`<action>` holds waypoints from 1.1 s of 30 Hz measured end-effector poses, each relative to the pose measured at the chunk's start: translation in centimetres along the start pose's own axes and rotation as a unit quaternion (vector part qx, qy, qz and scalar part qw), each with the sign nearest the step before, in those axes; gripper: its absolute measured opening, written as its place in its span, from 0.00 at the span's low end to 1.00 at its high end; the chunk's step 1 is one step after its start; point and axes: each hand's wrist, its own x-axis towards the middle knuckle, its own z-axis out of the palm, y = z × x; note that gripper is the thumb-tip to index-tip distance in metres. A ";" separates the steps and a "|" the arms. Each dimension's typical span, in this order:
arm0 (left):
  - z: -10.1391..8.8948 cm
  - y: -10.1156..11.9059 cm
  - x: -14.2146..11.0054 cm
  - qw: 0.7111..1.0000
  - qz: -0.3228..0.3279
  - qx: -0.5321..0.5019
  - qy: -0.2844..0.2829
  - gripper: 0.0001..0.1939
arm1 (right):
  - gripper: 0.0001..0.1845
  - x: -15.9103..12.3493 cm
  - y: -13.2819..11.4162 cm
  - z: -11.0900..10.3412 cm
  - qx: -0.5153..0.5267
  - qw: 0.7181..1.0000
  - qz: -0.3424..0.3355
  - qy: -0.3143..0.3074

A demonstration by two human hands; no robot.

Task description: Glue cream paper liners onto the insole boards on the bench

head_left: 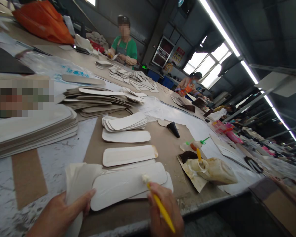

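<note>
My left hand (60, 210) is closed around a sheaf of thin off-white strips (77, 184). Its thumb presses by the left end of a long white rounded panel (128, 186), which lies over similar panels. My right hand (166, 209) grips a yellow-handled brush (160, 205); white paste sits on the brush tip, against or just above the panel's face. Beyond it lies another white panel (128, 155) with a yellowish right end. A small fanned pile of panels (128, 121) is farther back. To the right, a glue-smeared bottle (218, 171) lies on its side with a yellow stick in its opening.
Tall stacks of panels stand at the left (34, 131) and behind (96, 100). A black cone (173, 129) and a small green-tipped bottle (197, 144) are on the brown board (167, 141). The table edge runs along the lower right. Co-workers sit farther down the table.
</note>
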 end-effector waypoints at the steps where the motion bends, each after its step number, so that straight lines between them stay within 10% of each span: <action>1: -0.2 0.4 -0.2 1.000 0.005 -0.001 -0.005 0.24 | 0.10 0.3 0.5 -0.3 -0.028 1.000 -0.004 -0.003; 5: -0.5 1.7 -0.8 1.000 0.001 -0.015 -0.015 0.23 | 0.11 -0.3 -0.6 1.4 0.014 1.000 -0.012 -0.025; 10: -0.4 2.0 -0.8 0.999 -0.005 -0.033 -0.021 0.21 | 0.08 -1.1 -5.0 4.1 0.230 0.947 0.217 -0.049; 14: -0.4 2.1 -1.1 0.998 -0.009 -0.053 -0.032 0.20 | 0.16 0.8 -3.8 2.1 0.211 0.917 0.331 -0.068; 18: -0.6 2.6 -1.5 0.997 -0.012 -0.067 -0.042 0.20 | 0.18 1.7 -2.4 0.5 0.083 0.941 0.328 -0.014; 24: -0.7 2.9 -1.5 0.997 -0.021 -0.057 -0.037 0.20 | 0.15 1.0 -2.8 1.9 0.167 0.937 0.301 -0.053; 33: -0.3 2.3 -1.3 0.998 -0.040 -0.043 -0.018 0.21 | 0.22 2.7 5.0 -4.0 -0.146 0.967 0.207 -0.040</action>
